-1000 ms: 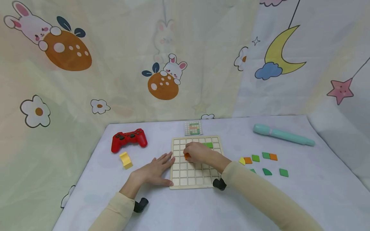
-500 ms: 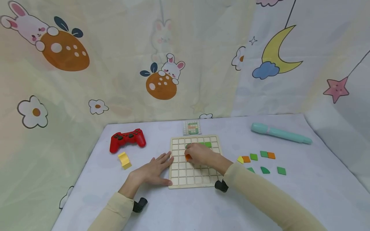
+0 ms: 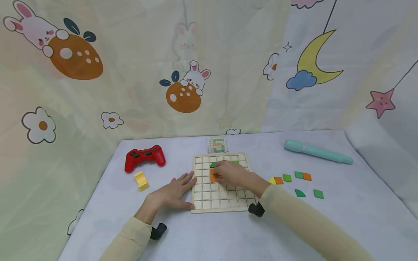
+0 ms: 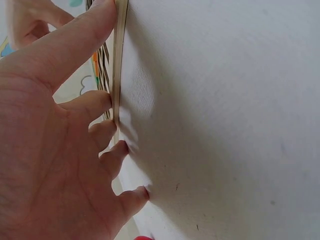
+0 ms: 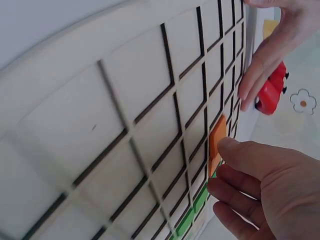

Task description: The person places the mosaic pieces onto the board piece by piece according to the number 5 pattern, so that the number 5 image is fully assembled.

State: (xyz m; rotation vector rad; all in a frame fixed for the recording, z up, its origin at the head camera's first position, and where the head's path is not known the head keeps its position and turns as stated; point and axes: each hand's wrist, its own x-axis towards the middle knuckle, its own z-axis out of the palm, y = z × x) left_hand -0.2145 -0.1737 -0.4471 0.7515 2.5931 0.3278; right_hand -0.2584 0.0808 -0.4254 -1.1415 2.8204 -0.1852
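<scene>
Printed cloth (image 3: 241, 101) backs white table (image 3: 202, 239); left grip (image 3: 174, 194) spread against board (image 3: 206, 195), right grip (image 3: 233, 174) unclear.

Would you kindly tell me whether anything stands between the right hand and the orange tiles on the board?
Nothing visible does: in the right wrist view, the right hand has its thumb right at the orange tiles. The left hand rests at the left edge of the board, away from them.

Cream sleeves (image 3: 308, 223), black wrist cameras (image 3: 159, 231)
</scene>
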